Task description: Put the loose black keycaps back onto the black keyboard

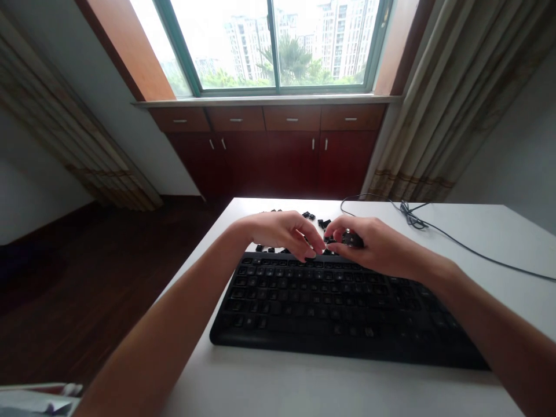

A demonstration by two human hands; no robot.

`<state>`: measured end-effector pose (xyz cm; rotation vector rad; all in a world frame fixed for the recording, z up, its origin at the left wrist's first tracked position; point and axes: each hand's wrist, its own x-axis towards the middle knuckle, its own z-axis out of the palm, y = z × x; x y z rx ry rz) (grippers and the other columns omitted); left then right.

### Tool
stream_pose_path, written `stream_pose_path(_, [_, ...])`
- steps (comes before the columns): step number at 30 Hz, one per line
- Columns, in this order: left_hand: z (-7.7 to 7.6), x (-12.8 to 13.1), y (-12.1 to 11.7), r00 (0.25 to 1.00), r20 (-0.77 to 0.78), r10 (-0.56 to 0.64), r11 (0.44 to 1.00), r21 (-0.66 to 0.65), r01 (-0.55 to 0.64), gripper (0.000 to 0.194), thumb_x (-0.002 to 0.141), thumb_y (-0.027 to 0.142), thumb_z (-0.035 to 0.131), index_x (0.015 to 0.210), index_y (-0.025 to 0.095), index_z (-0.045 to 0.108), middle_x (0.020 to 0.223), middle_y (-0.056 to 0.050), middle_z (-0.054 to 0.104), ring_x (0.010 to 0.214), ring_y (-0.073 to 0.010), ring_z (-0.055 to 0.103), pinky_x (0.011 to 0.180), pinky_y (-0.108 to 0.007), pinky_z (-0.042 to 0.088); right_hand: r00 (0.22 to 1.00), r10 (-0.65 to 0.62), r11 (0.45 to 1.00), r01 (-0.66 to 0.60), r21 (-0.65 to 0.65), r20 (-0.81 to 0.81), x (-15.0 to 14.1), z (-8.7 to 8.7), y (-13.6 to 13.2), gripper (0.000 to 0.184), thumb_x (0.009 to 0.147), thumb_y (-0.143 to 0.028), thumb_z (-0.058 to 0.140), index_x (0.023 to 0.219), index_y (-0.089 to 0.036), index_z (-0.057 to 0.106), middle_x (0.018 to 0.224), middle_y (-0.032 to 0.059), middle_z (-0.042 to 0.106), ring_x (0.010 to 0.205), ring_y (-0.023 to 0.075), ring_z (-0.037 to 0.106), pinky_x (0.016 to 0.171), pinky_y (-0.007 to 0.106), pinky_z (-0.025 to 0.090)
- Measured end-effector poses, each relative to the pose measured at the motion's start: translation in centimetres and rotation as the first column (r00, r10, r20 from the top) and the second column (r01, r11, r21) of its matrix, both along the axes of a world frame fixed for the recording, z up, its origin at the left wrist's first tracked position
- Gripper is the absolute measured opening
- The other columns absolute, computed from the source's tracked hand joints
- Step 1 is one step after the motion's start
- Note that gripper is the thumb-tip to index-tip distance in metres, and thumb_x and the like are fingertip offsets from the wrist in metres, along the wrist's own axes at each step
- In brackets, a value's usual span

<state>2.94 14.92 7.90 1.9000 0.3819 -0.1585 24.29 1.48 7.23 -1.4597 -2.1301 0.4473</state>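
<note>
Left hand (282, 231), grip half-curled and empty, just above a black keyboard (330, 307); right hand (376, 246), grip pinched on a black keycap (351, 239); loose keycaps (324, 223) lie beyond the keyboard on the white table (304, 385).

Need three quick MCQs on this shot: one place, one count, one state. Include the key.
1. Where do the loose black plastic keycaps lie?
A. On the floor
B. On the white laminate table beyond the far edge of the black keyboard
C. On the windowsill

2. How many drawers run along the dark red wooden cabinet under the window?
A. Two
B. Six
C. Four

3. What is the right hand doing?
A. Curling around a small dark piece at the keyboard's top edge
B. Lying flat on the keys
C. Holding the cable

Key:
1 B, the keycaps sit on the tabletop past the keyboard.
2 C, four drawer fronts with handles show.
3 A, its fingers wrap the piece.
</note>
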Motion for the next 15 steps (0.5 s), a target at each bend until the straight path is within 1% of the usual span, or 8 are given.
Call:
stream_pose_path(3, [0.7, -0.2, -0.3, 0.996, -0.085, -0.019, 0.981, 0.193, 0.035, 0.033, 0.078, 0.023, 0.076, 0.112, 0.024, 0.076, 0.108, -0.004, 0.076, 0.099, -0.0218, 0.07, 0.079, -0.024, 0.054, 0.998, 0.05, 0.999, -0.051, 0.011, 0.034, -0.3, 0.1, -0.1, 0.018, 0.092, -0.026, 0.061, 0.105, -0.027, 0.073, 0.095, 0.0009, 0.072, 0.082, 0.0156, 0.064, 0.072, 0.027, 0.046])
stream_pose_path(5, [1.1, -0.4, -0.6, 0.991, -0.134, -0.015, 0.946, 0.318, 0.057, 0.034, 0.077, 0.024, 0.077, 0.111, 0.027, 0.076, 0.104, -0.002, 0.077, 0.097, -0.0212, 0.07, 0.074, -0.022, 0.052, 0.998, 0.039, 0.999, -0.04, 0.004, 0.046, -0.5, 0.2, -0.1, 0.016, 0.092, -0.027, 0.061, 0.102, -0.026, 0.074, 0.094, 0.0017, 0.073, 0.081, 0.0163, 0.064, 0.071, 0.027, 0.046])
stream_pose_path(7, [1.6, -0.6, -0.9, 0.986, -0.169, -0.01, 0.911, 0.405, 0.079, 0.033, 0.076, 0.023, 0.076, 0.109, 0.028, 0.077, 0.099, -0.001, 0.077, 0.091, -0.0201, 0.071, 0.07, -0.021, 0.049, 0.999, 0.013, 1.0, -0.012, -0.015, 0.049, -0.6, 0.2, -0.2, 0.015, 0.091, -0.03, 0.062, 0.101, -0.025, 0.072, 0.094, 0.0022, 0.074, 0.081, 0.0171, 0.065, 0.071, 0.028, 0.046])
stream_pose_path(9, [2.0, -0.8, -1.2, 0.983, -0.182, 0.001, 0.884, 0.459, 0.084, 0.033, 0.075, 0.019, 0.075, 0.108, 0.027, 0.078, 0.093, -0.001, 0.077, 0.084, -0.0189, 0.07, 0.067, -0.022, 0.047, 0.998, -0.009, 0.999, 0.011, -0.036, 0.058, -0.7, 0.2, -0.3, 0.014, 0.091, -0.032, 0.063, 0.099, -0.025, 0.071, 0.092, 0.0015, 0.074, 0.079, 0.017, 0.065, 0.069, 0.028, 0.047])
stream_pose_path(11, [2.4, -0.9, -1.4, 0.985, -0.17, 0.026, 0.864, 0.5, 0.064, 0.033, 0.075, 0.017, 0.074, 0.106, 0.027, 0.078, 0.091, 0.0, 0.077, 0.08, -0.018, 0.069, 0.066, -0.022, 0.045, 0.998, -0.029, 0.998, 0.032, -0.047, 0.06, -0.7, 0.2, -0.3, 0.013, 0.091, -0.033, 0.063, 0.098, -0.025, 0.07, 0.089, 0.0007, 0.074, 0.076, 0.0165, 0.065, 0.067, 0.027, 0.046])
stream_pose_path(15, [2.5, -0.9, -1.5, 0.986, -0.155, 0.056, 0.845, 0.533, 0.035, 0.028, 0.074, 0.019, 0.074, 0.101, 0.027, 0.08, 0.09, 0.0, 0.077, 0.08, -0.0183, 0.067, 0.069, -0.023, 0.044, 0.999, -0.042, 0.998, 0.043, -0.042, 0.031, -0.7, 0.2, -0.3, 0.013, 0.09, -0.033, 0.064, 0.095, -0.024, 0.071, 0.087, 0.001, 0.074, 0.075, 0.0158, 0.064, 0.067, 0.027, 0.046])
